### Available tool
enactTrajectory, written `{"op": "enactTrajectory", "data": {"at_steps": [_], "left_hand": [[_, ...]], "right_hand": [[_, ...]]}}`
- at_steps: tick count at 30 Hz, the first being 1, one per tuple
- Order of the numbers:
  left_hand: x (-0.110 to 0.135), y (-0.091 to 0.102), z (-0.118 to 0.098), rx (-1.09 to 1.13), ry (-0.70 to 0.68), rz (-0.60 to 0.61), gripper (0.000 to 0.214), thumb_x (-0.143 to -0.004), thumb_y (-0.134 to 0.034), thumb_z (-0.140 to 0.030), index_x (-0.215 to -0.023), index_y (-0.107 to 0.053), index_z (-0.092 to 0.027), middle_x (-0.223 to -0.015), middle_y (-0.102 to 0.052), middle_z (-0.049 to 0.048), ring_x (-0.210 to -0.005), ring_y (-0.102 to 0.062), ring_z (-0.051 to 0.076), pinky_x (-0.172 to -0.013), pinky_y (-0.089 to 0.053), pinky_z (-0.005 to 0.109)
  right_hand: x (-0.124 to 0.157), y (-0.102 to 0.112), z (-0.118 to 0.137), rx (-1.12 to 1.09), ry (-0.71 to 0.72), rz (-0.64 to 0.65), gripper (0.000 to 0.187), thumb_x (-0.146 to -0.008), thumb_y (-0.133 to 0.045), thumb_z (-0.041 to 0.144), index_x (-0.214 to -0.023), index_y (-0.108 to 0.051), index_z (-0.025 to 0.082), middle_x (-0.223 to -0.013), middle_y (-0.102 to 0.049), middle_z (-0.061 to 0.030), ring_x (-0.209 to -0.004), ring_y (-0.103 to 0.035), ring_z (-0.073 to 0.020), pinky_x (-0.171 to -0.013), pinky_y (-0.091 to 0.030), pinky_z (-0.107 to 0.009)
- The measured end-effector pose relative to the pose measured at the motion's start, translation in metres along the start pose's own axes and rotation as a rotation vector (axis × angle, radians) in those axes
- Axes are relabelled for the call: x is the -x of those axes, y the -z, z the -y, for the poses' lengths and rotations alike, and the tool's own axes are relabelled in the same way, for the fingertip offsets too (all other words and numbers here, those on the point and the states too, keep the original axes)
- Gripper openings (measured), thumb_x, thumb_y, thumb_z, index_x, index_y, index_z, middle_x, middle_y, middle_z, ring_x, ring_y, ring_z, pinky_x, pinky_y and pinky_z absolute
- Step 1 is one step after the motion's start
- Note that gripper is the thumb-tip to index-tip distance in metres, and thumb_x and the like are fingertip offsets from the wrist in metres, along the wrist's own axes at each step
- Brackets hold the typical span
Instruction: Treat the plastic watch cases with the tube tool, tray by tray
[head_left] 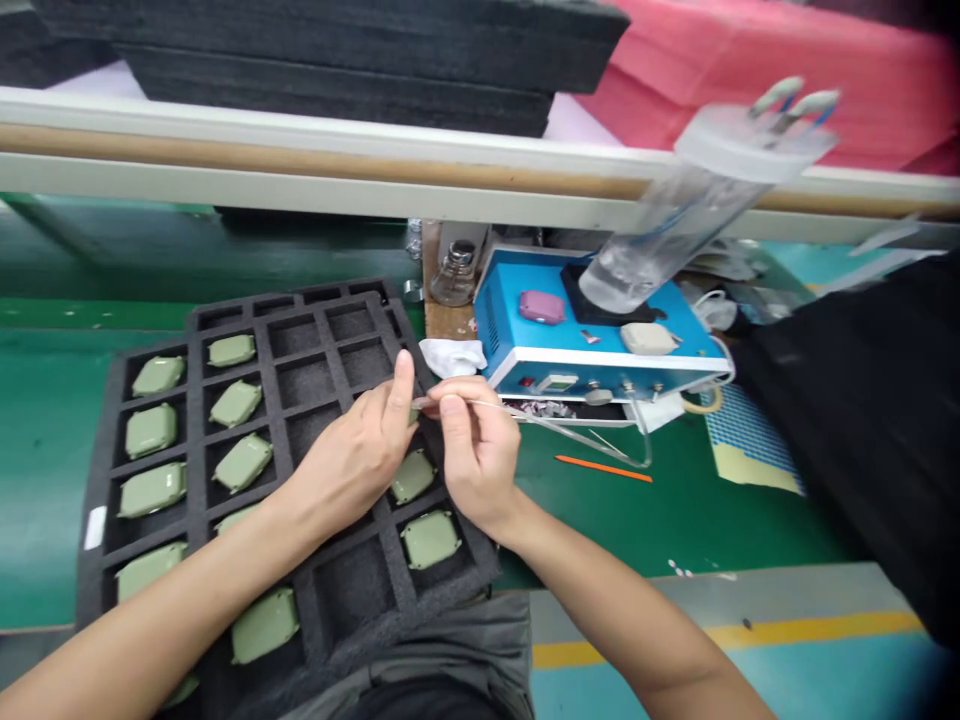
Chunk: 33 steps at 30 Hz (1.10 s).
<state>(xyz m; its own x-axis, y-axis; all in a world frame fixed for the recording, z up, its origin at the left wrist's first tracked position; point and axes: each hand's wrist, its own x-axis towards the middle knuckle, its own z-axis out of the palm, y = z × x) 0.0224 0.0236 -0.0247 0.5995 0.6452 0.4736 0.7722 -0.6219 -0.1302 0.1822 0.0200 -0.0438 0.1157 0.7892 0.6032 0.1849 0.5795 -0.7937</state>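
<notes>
My left hand is closed, thumb raised, above the black foam tray. A sliver of a green plastic case shows at its fingertips; the rest of that piece is hidden by the hand. Close beside it, my right hand pinches the end of a thin clear tube, whose tip meets the green case or lies very near it. The tube loops back to the front of a blue dispenser box. Several rounded green cases like this watch case lie in the tray's compartments; other compartments hold none.
On the blue box are a clear cylinder, a purple case and a beige case. A glass bottle, white cloth and orange stick are nearby. A shelf edge crosses above; black fabric hangs right.
</notes>
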Motion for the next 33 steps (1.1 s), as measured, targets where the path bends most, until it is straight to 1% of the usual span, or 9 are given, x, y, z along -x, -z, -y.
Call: {"op": "enactTrajectory", "data": {"at_steps": [5, 13, 20, 29, 33], "left_hand": [[-0.0006, -0.0018, 0.0008, 0.0, -0.003, -0.038, 0.076, -0.106, -0.037, -0.02, -0.164, 0.006, 0.003, -0.111, -0.069, 0.0251, -0.094, -0.073, 0.032, -0.079, -0.064, 0.041], [-0.0018, 0.0014, 0.0004, -0.021, -0.014, -0.014, 0.076, -0.105, -0.037, -0.018, -0.164, 0.008, 0.001, -0.109, -0.07, 0.0238, -0.094, -0.074, 0.032, -0.077, -0.064, 0.04], [-0.0025, 0.0035, 0.0001, -0.073, -0.044, 0.001, 0.079, -0.103, -0.041, -0.015, -0.163, 0.006, 0.006, -0.107, -0.071, 0.0244, -0.089, -0.074, 0.032, -0.071, -0.063, 0.038], [-0.0026, 0.0035, 0.0003, -0.077, -0.047, 0.026, 0.078, -0.105, -0.04, -0.017, -0.163, 0.007, 0.005, -0.106, -0.071, 0.0233, -0.09, -0.074, 0.033, -0.072, -0.063, 0.04], [0.0001, 0.0012, 0.0018, -0.031, -0.022, 0.035, 0.078, -0.106, -0.04, -0.018, -0.164, 0.007, 0.003, -0.113, -0.07, 0.026, -0.096, -0.074, 0.034, -0.077, -0.063, 0.041]], "right_hand": [[-0.0024, -0.001, 0.0002, 0.02, 0.017, 0.005, 0.019, -0.105, -0.049, 0.024, -0.097, -0.067, 0.022, -0.092, -0.071, -0.0044, -0.09, -0.069, -0.0187, -0.083, -0.058, -0.036], [-0.0047, -0.001, 0.0019, 0.035, 0.037, 0.014, 0.018, -0.104, -0.049, 0.022, -0.097, -0.067, 0.022, -0.093, -0.072, -0.0049, -0.091, -0.069, -0.019, -0.084, -0.058, -0.036], [-0.0051, -0.0007, 0.0028, 0.036, 0.043, 0.016, 0.018, -0.103, -0.051, 0.02, -0.097, -0.067, 0.021, -0.093, -0.072, -0.0046, -0.092, -0.069, -0.018, -0.084, -0.057, -0.034], [-0.0046, -0.0005, 0.0017, 0.014, 0.039, 0.024, 0.017, -0.103, -0.051, 0.018, -0.098, -0.067, 0.02, -0.094, -0.071, -0.0049, -0.092, -0.068, -0.0172, -0.085, -0.055, -0.033], [-0.0038, -0.0008, 0.0019, 0.014, 0.021, 0.03, 0.018, -0.104, -0.051, 0.02, -0.099, -0.068, 0.021, -0.095, -0.071, -0.0048, -0.092, -0.068, -0.0179, -0.084, -0.055, -0.033]]}}
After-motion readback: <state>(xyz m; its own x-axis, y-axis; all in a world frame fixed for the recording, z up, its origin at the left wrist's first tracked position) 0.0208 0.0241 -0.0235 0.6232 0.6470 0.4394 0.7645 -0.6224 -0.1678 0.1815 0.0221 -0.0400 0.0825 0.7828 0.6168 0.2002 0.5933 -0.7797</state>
